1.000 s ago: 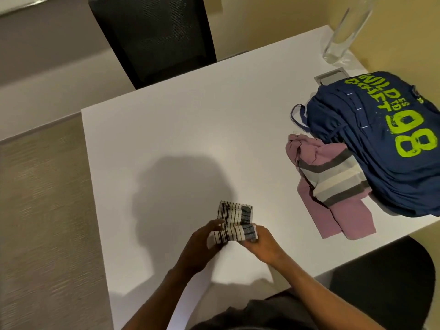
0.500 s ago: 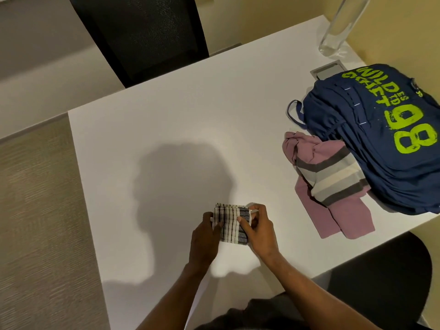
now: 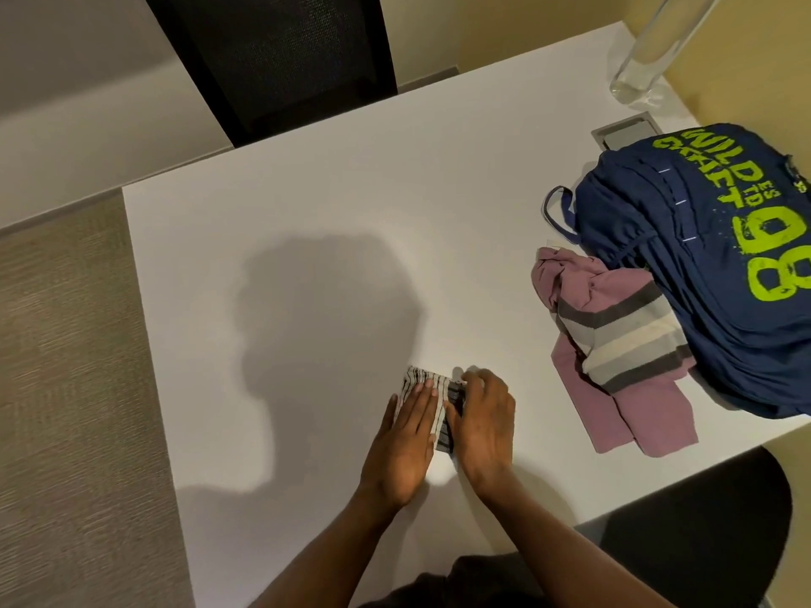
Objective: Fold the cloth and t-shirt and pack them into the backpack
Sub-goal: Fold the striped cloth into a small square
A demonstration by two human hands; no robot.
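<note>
White table (image 3: 307,212) stretches before us; our left hand (image 3: 406,445) and right hand (image 3: 485,425) lie flat, side by side, pressing one folded striped cloth (image 3: 439,408) beneath them. Well right of our hands sit one pink t-shirt (image 3: 614,344) and one blue backpack (image 3: 711,265), touching.

So from my feed: white surface (image 3: 333,204) with a black mesh office chair (image 3: 281,59) pushed up at the far side. Clear glass vase (image 3: 649,46) in the far right corner, grey cable hatch (image 3: 623,133) just beside it. Beige carpet (image 3: 66,388) off left.
</note>
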